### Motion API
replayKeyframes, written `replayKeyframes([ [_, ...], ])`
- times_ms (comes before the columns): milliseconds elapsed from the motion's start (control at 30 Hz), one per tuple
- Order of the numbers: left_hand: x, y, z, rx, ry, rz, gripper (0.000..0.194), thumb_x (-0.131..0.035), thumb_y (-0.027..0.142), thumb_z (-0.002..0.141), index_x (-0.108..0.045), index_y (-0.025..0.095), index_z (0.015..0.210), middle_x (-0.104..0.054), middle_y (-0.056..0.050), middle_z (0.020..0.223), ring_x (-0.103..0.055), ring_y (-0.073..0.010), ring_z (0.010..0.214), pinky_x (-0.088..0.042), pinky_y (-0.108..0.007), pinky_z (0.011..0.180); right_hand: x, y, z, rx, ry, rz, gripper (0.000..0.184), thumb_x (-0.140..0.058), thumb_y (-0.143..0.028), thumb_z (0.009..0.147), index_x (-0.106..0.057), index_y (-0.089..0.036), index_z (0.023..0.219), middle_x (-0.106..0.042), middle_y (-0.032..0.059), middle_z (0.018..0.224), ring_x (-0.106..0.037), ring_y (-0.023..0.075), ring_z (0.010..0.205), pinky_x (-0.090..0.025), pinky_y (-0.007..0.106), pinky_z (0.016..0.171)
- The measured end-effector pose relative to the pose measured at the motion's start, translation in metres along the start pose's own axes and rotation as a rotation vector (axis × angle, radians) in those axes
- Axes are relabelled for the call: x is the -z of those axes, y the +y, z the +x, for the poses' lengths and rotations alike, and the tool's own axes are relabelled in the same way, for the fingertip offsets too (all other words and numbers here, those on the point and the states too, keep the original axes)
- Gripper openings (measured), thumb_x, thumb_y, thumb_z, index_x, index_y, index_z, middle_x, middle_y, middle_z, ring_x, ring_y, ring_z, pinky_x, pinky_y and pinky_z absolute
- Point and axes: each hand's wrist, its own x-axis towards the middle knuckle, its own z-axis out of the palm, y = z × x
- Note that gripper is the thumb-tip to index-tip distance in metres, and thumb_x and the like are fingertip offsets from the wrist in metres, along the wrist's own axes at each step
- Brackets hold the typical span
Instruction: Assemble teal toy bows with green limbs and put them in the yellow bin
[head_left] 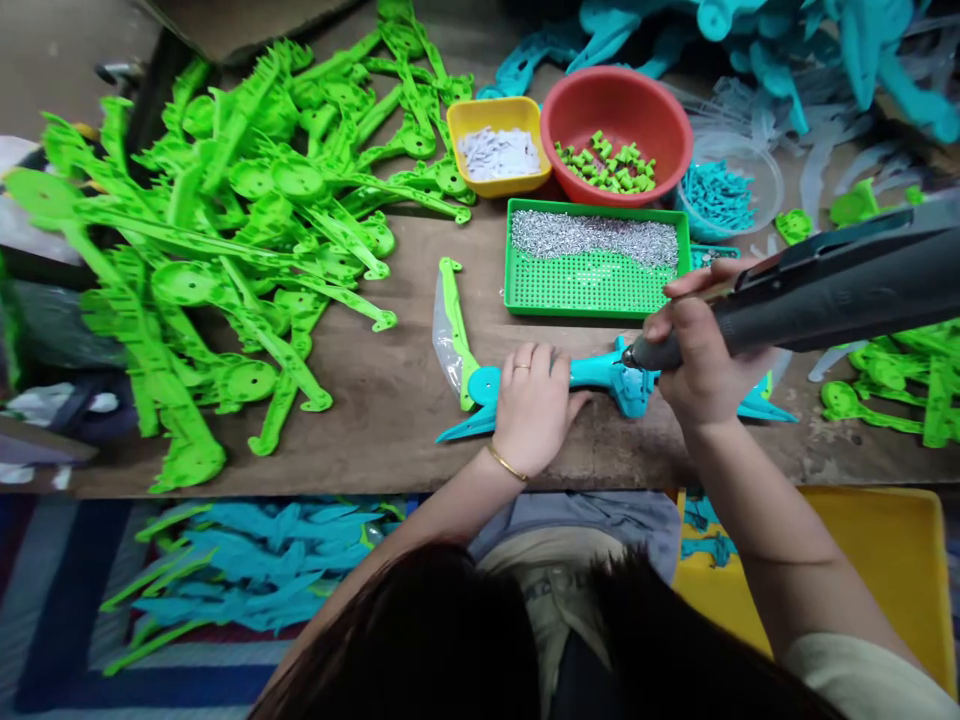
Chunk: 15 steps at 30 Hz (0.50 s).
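On the bench [397,425], tray [592,285] of screws [585,235], red bowl [664,125] of bits [611,172], blue part [594,373] lying left-right, my left hand [531,402] clasping it, right hand [701,362] gripping driver [825,275].

I can read no words here. Just off the near edge of the surface [390,410], a shirt [559,578] bears letters too dim to make out.

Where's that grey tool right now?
On the right of the head view, the grey tool is in the person's right hand, its tip at the turquoise piece, below the green tray in the picture.
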Motion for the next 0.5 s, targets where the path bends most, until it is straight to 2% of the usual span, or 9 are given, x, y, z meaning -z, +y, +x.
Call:
replayKeyframes([
  [100, -0.006, -0.002, 0.005, 0.013, -0.057, 0.087, 0.036, -0.059, 0.042, 0.091, -0.066, 0.013, 0.111, -0.067, -0.013, 0.107, -0.057, -0.0326, 0.103, -0.043, -0.045, 0.091, 0.001, 0.002, 0.000, 0.011, 0.011, -0.029, 0.028, -0.076, -0.033, 0.077, -0.059, -0.028, 0.099, -0.066, -0.0062, 0.085, -0.060, 0.0050, 0.055, -0.054, 0.020, 0.049],
  [233, -0.009, -0.005, 0.002, -0.004, -0.021, 0.103, 0.039, -0.057, 0.043, 0.092, -0.065, 0.014, 0.116, -0.067, -0.012, 0.106, -0.056, -0.0310, 0.102, -0.041, -0.044, 0.089, 0.003, 0.010, 0.004, 0.011, -0.006, -0.041, 0.027, -0.075, -0.032, 0.078, -0.059, -0.029, 0.100, -0.065, -0.0060, 0.085, -0.058, 0.0045, 0.053, -0.053, 0.020, 0.048],
  [333, -0.009, -0.004, 0.001, -0.007, -0.008, 0.109, 0.039, -0.057, 0.042, 0.092, -0.065, 0.014, 0.118, -0.067, -0.011, 0.105, -0.056, -0.0304, 0.101, -0.040, -0.043, 0.089, 0.005, 0.025, 0.000, -0.009, 0.001, -0.043, 0.027, -0.076, -0.032, 0.077, -0.060, -0.029, 0.099, -0.062, -0.0074, 0.077, -0.055, 0.0048, 0.049, -0.052, 0.022, 0.048],
  [433, -0.010, -0.003, 0.003, -0.011, -0.018, 0.124, 0.040, -0.055, 0.042, 0.093, -0.064, 0.013, 0.119, -0.067, -0.012, 0.104, -0.057, -0.0301, 0.098, -0.041, -0.043, 0.088, 0.006, 0.036, -0.007, -0.022, 0.024, -0.116, 0.027, -0.076, -0.038, 0.075, -0.061, -0.026, 0.094, -0.059, -0.0075, 0.070, -0.054, 0.0068, 0.047, -0.053, 0.026, 0.050],
  [500, -0.008, -0.005, 0.004, -0.021, -0.044, 0.133, 0.041, -0.054, 0.042, 0.094, -0.064, 0.013, 0.120, -0.067, -0.012, 0.103, -0.058, -0.0301, 0.097, -0.042, -0.043, 0.086, 0.006, 0.034, -0.007, -0.055, -0.003, -0.164, 0.026, -0.076, -0.038, 0.076, -0.061, -0.025, 0.091, -0.059, -0.0066, 0.069, -0.056, 0.0083, 0.049, -0.053, 0.028, 0.051],
])
